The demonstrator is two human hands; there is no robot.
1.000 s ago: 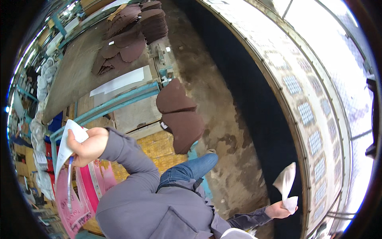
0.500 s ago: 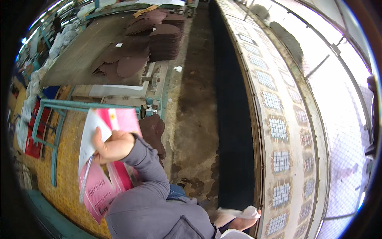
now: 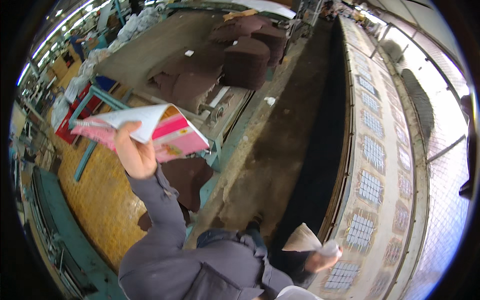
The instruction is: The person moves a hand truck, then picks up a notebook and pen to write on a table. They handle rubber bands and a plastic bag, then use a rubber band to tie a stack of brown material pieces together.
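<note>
The pink soft-cover notebook with white pages (image 3: 150, 131) is held up in the air in front of the long grey-brown desk (image 3: 150, 52), pinched at its lower edge by the left hand (image 3: 134, 152). The covers sag open, so a loose grip could let it slip onto the yellow patterned floor (image 3: 95, 200) below. Far to the right of the notebook, the right hand (image 3: 320, 260) is closed on a pale folded paper piece (image 3: 301, 240). Stacks of dark brown cut sheets (image 3: 245, 57) sit on the desk behind.

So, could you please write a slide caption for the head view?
Left hand raises a pink notebook; right hand holds a folded paper beside a worktable.
</note>
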